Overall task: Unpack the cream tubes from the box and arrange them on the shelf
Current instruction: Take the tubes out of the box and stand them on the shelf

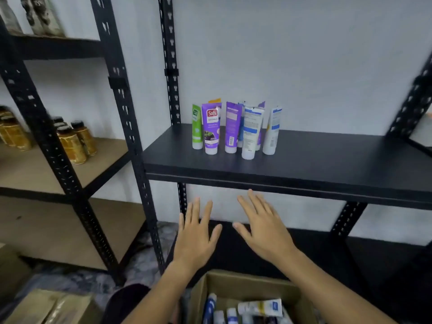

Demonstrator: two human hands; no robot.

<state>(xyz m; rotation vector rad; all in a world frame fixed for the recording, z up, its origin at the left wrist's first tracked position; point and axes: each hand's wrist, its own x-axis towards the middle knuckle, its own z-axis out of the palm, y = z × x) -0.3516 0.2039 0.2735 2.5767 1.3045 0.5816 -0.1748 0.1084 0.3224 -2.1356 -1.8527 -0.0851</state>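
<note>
Several cream tubes stand cap-down in a cluster on the black shelf (304, 164): a green tube (196, 127), a purple Safi tube (211, 129), another purple tube (232, 128) and white-and-blue tubes (251, 132). Below the shelf's front edge, my left hand (196, 232) and my right hand (264, 225) are held out flat with fingers spread, holding nothing. At the bottom, an open cardboard box (233, 284) holds more tubes (259, 308), mostly white and blue.
Black perforated uprights (138, 146) frame the rack. A neighbouring rack on the left has wooden shelves with amber jars (74, 141). More cardboard boxes (46, 307) sit at the bottom left on the floor. A lower black shelf lies behind my hands.
</note>
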